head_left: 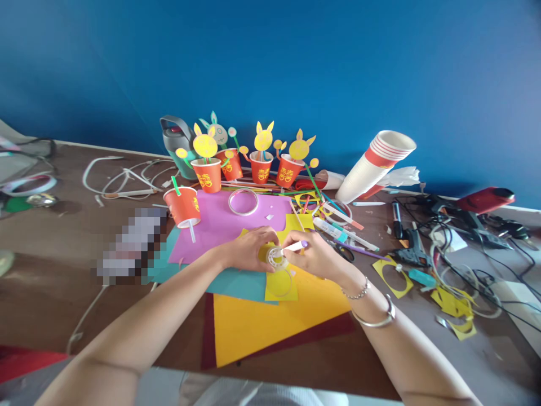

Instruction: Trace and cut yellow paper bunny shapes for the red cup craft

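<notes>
My left hand (249, 248) presses a small tape roll (276, 258) flat on a yellow paper sheet (281, 285), its fingers closed round the roll's left side. In a pinch grip, my right hand (315, 254) holds a white pen with a purple end (295, 246), its tip at the roll's edge. A circle is drawn lower down on the same sheet. Under it lie a larger yellow sheet (253, 327), a teal sheet and a purple sheet (220, 223).
Several red paper cups with yellow bunny cut-outs (262, 163) stand behind the sheets, one red cup (182, 206) to the left. A bigger tape ring (243, 202), a stack of cups (374, 163), a glue gun (408, 248), pens, cables and yellow scraps lie around.
</notes>
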Tool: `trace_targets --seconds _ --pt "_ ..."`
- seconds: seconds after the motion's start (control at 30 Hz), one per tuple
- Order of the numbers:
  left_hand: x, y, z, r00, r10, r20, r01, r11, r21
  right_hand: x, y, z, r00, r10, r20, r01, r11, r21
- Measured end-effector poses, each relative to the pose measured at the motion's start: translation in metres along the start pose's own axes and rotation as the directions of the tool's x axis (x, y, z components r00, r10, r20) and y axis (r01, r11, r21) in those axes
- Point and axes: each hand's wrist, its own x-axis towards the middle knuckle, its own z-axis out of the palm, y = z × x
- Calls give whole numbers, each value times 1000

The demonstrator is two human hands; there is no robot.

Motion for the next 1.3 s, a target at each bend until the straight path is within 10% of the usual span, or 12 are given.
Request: trace_targets --seconds 0.57,1.3 --pt "0 3 -2 1000 -5 20 5 1000 21 -3 7 -12 936 329 124 -343 932 114" --pt "0 1 -2 999 52 15 -52 999 -2 -9 -6 -21 943 292 160 -299 954 17"
